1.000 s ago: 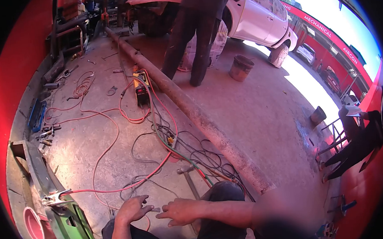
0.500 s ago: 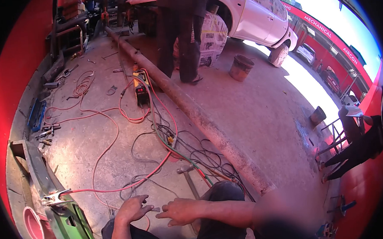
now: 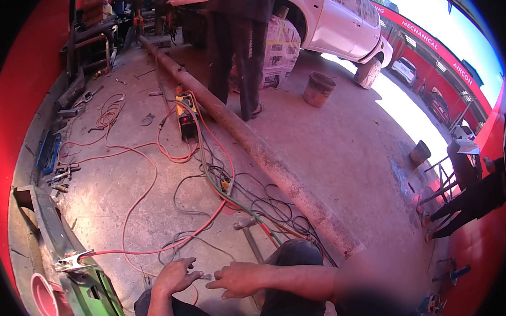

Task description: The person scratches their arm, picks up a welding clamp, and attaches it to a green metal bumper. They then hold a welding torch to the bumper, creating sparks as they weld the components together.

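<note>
Low in the head view, my left hand [image 3: 178, 276] hovers over my lap, fingers loosely stretched and thumb apart. Facing it is my right hand [image 3: 237, 279], its fingers pointing left and a little bent, nothing visible in them. A small gap separates the two hands, and a small metal piece [image 3: 206, 277] shows there. Just beyond my right forearm, a hammer [image 3: 250, 238] has its head on the concrete floor and its handle running back toward my knee. A white-jawed clamp [image 3: 75, 261] on a red cable grips the green metal part [image 3: 94, 298] to my left.
A long rusty pipe [image 3: 252, 141] crosses the floor diagonally. Beside it stands a yellow-black welding machine [image 3: 187, 120] with tangled cables [image 3: 267, 206]. A pink bucket [image 3: 50, 300] sits at left. One person [image 3: 241, 50] stands by a white pickup [image 3: 337, 25], another [image 3: 472, 186] at far right.
My hands have kept their place. The person by the pickup has shifted their legs slightly, and the person at far right has moved an arm and leaned a little.
</note>
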Motion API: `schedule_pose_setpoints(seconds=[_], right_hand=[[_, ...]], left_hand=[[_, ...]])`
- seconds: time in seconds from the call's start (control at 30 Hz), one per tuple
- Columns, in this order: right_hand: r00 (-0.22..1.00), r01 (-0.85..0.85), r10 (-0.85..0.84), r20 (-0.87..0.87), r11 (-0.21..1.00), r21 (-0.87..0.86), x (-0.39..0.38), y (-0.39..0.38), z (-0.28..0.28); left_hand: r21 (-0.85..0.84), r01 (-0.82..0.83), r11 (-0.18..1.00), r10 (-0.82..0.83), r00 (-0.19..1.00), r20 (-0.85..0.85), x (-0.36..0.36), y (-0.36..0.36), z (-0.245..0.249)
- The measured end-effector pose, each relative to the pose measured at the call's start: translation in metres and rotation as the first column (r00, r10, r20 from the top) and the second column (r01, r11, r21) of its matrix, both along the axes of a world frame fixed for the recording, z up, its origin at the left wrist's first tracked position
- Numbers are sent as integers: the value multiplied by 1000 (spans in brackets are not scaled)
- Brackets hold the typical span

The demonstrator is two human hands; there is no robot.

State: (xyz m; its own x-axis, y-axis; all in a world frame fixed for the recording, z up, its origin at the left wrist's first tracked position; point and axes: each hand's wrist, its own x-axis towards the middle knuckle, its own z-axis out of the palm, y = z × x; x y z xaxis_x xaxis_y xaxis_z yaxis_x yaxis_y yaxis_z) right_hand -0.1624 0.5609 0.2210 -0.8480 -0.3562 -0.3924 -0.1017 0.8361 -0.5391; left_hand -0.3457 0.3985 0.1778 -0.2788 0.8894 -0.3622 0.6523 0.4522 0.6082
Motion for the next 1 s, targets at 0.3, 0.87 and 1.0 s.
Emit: schedule_pose_setpoints(seconds=[0.3,0.87,1.0], right_hand=[[1000,7,-7,22,1000,10,0,-2,5],[1000,-5,5,6,1000,10,-1,-1,3],[1000,-6,6,12,1000,11,-1,-1,3]], left_hand=[[-7,-8,1000,8,1000,11,0,-1,0],[4,8,1000,-8,1000,-6,-1,-2,-5],[7,12,1000,-12,1000,-7,-2,-3,-7]])
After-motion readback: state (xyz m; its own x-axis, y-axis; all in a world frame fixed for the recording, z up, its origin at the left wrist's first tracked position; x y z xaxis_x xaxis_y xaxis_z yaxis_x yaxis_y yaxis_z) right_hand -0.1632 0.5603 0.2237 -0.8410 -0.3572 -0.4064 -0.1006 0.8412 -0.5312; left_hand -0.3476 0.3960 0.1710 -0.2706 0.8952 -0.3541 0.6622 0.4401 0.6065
